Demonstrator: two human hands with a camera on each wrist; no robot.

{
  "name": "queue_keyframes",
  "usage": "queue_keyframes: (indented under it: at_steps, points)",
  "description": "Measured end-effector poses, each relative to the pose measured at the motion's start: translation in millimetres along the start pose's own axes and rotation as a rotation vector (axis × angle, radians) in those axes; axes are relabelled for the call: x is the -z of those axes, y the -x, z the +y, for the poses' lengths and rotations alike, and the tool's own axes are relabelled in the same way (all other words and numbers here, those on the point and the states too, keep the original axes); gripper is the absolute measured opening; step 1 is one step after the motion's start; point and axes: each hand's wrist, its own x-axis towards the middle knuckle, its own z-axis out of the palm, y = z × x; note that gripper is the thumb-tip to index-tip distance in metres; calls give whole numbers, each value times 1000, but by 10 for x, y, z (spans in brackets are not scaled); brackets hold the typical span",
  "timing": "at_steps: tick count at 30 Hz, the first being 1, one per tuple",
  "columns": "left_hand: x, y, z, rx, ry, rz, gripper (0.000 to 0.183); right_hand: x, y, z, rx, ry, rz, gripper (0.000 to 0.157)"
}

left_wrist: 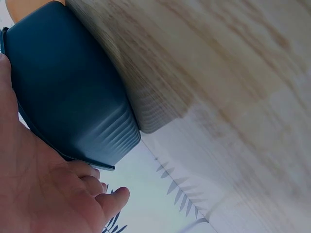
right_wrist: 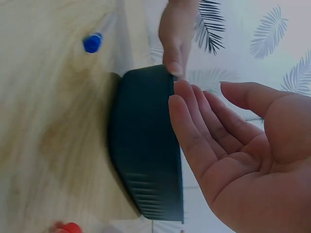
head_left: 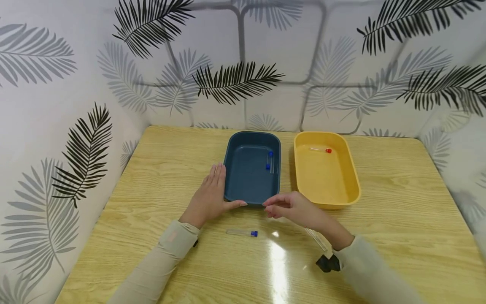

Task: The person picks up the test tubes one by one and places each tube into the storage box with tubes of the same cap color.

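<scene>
My left hand (head_left: 208,194) lies along the dark blue tray (head_left: 248,185), straight fingers against its left rim and thumb at the front edge. At the tray's front right corner is my right hand (head_left: 294,210); in the right wrist view its loosely bent fingertips (right_wrist: 181,104) are right at the rim, thumb apart, nothing held. Two clear tubes with blue caps (head_left: 268,166) lie inside the blue tray. On the table in front lies another tube with a blue cap (head_left: 254,233). A clear tube (head_left: 316,240) lies under my right wrist, partly hidden.
A yellow tray (head_left: 328,190) stands to the right of the blue one, holding a tube with a red cap (head_left: 328,150). Another red cap (right_wrist: 72,227) shows at the bottom of the right wrist view. Behind the wooden table (head_left: 178,147) is a leaf-patterned wall (head_left: 265,50).
</scene>
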Motion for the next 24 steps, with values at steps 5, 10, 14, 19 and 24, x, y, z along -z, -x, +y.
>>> queue_keyframes:
  at_steps: [5,10,14,19,24]
  points:
    - [16,9,2,-6,6,6,123,-159,21,97,57,165,-16,26]
    - [35,15,6,-4,2,9,123,-344,-35,216,117,323,-1,21]
    - [33,20,6,-8,5,14,123,-465,-102,303,106,390,31,17]
    - [10,20,-7,-14,12,35,123,-570,-194,309,104,495,58,17]
    - [2,17,-15,-13,12,42,122,-658,-291,282,99,552,39,18]
